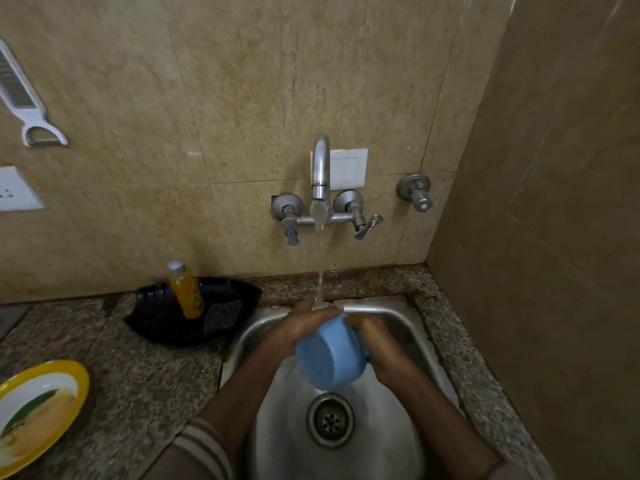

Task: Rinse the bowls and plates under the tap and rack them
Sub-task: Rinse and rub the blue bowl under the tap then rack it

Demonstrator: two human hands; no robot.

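At the near left a yellow plate (38, 410) lies on the counter (145, 368), well apart from the sink (398, 320) and, by the look of it, not yet rinsed. Farther back, just left of the sink, a black tray (156, 327) holds an orange bottle (187, 292) leaning upright.

Over the sink, the left hand (304, 323) grips the far rim of a blue bowl (329, 355), fingers curled over the edge right where the stream from the tap (320, 168) lands. The bowl is tipped on its side, its base turned toward the viewer. The right hand (374, 337) clasps the bowl's right side, fingers wrapped behind it.

To rinse well, I judge the bowl should be turned slowly so the water runs around the whole rim and inside, then tipped mouth-down over the drain (330, 420) to shed water. No rack is in view.
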